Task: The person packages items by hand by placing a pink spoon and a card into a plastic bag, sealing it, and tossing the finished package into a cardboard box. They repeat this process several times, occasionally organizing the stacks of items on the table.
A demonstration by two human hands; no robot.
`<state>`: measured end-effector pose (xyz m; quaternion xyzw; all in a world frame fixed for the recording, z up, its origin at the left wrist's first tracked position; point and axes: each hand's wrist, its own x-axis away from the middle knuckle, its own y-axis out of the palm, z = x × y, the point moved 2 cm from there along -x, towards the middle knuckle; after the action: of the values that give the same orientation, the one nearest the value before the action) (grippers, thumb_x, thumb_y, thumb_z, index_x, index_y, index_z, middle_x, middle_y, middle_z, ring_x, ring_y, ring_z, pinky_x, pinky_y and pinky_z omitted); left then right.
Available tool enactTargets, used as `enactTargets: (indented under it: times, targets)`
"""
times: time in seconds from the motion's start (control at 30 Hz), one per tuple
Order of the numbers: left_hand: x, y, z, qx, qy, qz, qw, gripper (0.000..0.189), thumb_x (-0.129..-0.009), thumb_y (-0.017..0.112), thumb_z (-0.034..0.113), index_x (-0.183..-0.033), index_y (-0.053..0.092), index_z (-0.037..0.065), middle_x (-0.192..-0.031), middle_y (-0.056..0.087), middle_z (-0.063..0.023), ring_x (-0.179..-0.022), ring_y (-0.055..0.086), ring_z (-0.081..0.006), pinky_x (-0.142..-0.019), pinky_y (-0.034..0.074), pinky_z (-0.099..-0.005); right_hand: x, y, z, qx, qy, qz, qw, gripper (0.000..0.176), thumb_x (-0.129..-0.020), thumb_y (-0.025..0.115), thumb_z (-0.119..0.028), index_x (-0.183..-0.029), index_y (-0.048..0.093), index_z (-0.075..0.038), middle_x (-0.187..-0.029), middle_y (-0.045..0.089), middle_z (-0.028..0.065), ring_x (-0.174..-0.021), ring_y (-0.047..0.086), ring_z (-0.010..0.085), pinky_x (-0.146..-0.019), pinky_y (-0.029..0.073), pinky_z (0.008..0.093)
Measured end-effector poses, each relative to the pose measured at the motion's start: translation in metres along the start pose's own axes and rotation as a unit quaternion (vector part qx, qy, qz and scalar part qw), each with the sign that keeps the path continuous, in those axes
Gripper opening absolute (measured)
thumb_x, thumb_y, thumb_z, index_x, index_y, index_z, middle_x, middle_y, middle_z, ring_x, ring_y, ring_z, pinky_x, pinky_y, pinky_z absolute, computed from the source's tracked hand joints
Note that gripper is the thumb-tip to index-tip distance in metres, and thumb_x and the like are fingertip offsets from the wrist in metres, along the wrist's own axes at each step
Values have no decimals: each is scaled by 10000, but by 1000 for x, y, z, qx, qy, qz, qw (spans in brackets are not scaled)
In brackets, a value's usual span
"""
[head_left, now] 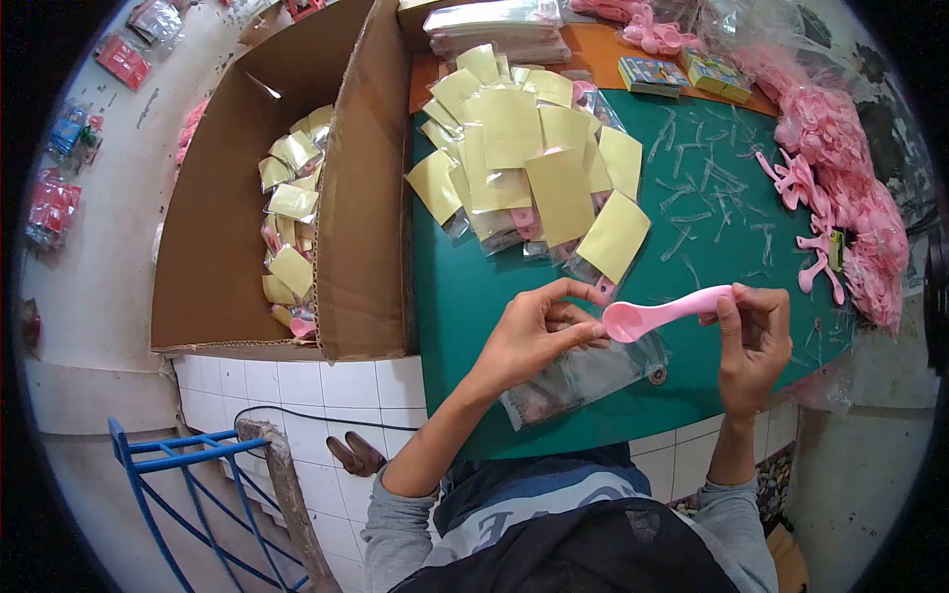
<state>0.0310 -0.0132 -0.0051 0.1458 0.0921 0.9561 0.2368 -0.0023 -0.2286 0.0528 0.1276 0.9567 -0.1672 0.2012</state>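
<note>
A pink plastic spoon (657,316) is held level above the table, its round bowl pointing left. My right hand (756,346) pinches the end of its handle between thumb and fingers. Close beside the bowl is my left hand (539,334), fingers half bent and apart, with the fingertips right at the bowl's edge. Below the hands a clear plastic bag (573,385) lies flat on the green tabletop (494,376), partly hidden by the left hand and the spoon. A small round dark object (657,375) is by the bag's right end.
Packets with yellow cards (559,193) are heaped beyond my hands; more packets (294,203) fill a cardboard box (366,217) at left. Pink spoons (840,198) pile up along the right. Clear plastic strips (712,178), small card stacks (652,76) and stacked clear bags (494,30) lie farther back.
</note>
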Motion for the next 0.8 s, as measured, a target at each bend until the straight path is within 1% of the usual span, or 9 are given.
enactTargets:
  times: [0.13, 0.23, 0.33, 0.43, 0.53, 0.63, 0.73, 0.8]
  targets:
    - [1, 2, 2, -37, 21, -11, 999, 307, -835, 650, 64, -1109, 533, -8, -895, 668, -80, -827, 630, -105, -743, 509, -242, 1, 3, 0, -11, 10, -16, 1000, 123, -856, 594, 8, -935, 502, 26, -848, 609, 114, -722, 628, 135, -653, 526, 247]
    - [1, 1, -1, -27, 35, -12, 999, 304, -838, 645, 65, -1113, 533, -5, -913, 666, -71, -848, 623, -97, -734, 505, -238, 0, 7, 0, -14, 19, -38, 999, 109, -850, 598, 14, -914, 512, 31, -845, 613, 106, -710, 628, 135, -644, 527, 247]
    - [2, 4, 4, -83, 29, 16, 996, 241, -844, 639, 71, -1059, 567, -11, -882, 666, -64, -828, 625, -92, -724, 504, -235, -1, 10, 0, -6, 23, -54, 998, 87, -850, 599, 14, -891, 523, 28, -813, 619, 89, -693, 625, 125, -631, 521, 240]
    - [1, 4, 3, -167, 42, 20, 985, 157, -850, 634, 82, -967, 600, -19, -846, 664, -56, -807, 627, -87, -700, 499, -225, -4, 12, -5, -10, 53, -84, 995, 76, -849, 598, 14, -878, 528, 23, -780, 624, 78, -680, 621, 111, -610, 512, 229]
    - [1, 7, 0, -125, 40, 36, 991, 133, -862, 626, 107, -881, 606, -23, -804, 658, -52, -760, 619, -77, -683, 498, -220, -10, 13, -4, -19, 88, -90, 992, 76, -849, 599, 10, -873, 528, 20, -767, 626, 75, -672, 617, 100, -591, 503, 220]
    - [2, 6, 1, -143, 60, 62, 986, 159, -882, 605, 133, -855, 592, -23, -784, 651, -48, -720, 598, -63, -674, 501, -220, -15, 12, -4, -48, 104, -121, 986, 89, -841, 608, 9, -874, 526, 17, -773, 629, 77, -670, 614, 93, -581, 500, 217]
    - [3, 8, 3, -155, 51, 80, 983, 185, -898, 582, 150, -839, 585, -25, -763, 643, -45, -702, 580, -58, -678, 508, -226, -12, 19, -4, -71, 105, -121, 985, 89, -837, 616, 5, -863, 532, 15, -763, 629, 74, -664, 613, 91, -580, 500, 217]
    - [1, 8, -4, -132, 85, 105, 982, 186, -882, 606, 175, -854, 608, -10, -737, 662, -45, -677, 606, -64, -612, 496, -235, -8, 26, -1, -79, 117, -161, 977, 88, -834, 621, 3, -852, 536, 16, -755, 630, 72, -660, 614, 92, -583, 502, 217]
